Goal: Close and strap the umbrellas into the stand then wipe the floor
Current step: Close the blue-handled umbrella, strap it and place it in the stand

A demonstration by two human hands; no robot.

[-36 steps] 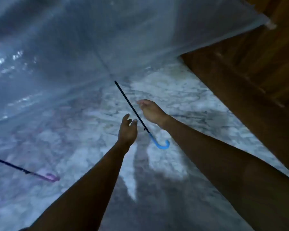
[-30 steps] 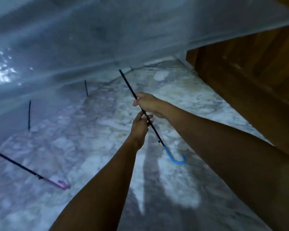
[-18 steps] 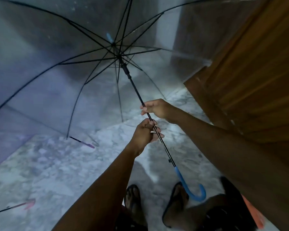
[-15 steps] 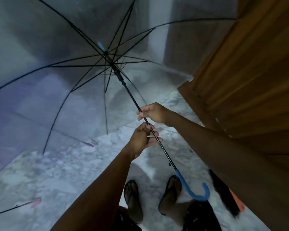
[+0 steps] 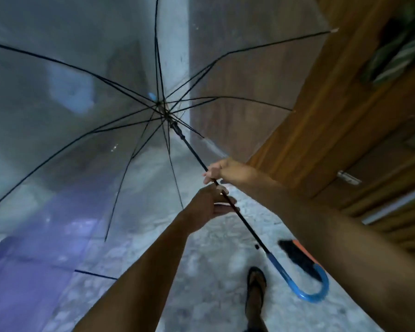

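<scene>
Two hands on one clear umbrella (image 5: 86, 97), canopy fully open, tilted up and away from you. Your right hand (image 5: 222, 169) pinches the black shaft (image 5: 193, 150) higher up, grip closed around it. Your left hand (image 5: 207, 206) sits just below on the same shaft, thumb and forefinger closed on it, other fingers loosely spread. Blue hooked handle (image 5: 306, 282) hangs low at right, near your sandalled foot (image 5: 256, 286). Marble floor (image 5: 209, 259) underneath. Wooden door (image 5: 340, 130) at right, close to the canopy's rib tips. Second umbrella (image 5: 27, 271), purplish, lies at lower left on the floor, partly seen through the clear canopy. Black-and-orange object (image 5: 297, 254) behind the handle, too blurred to name.
</scene>
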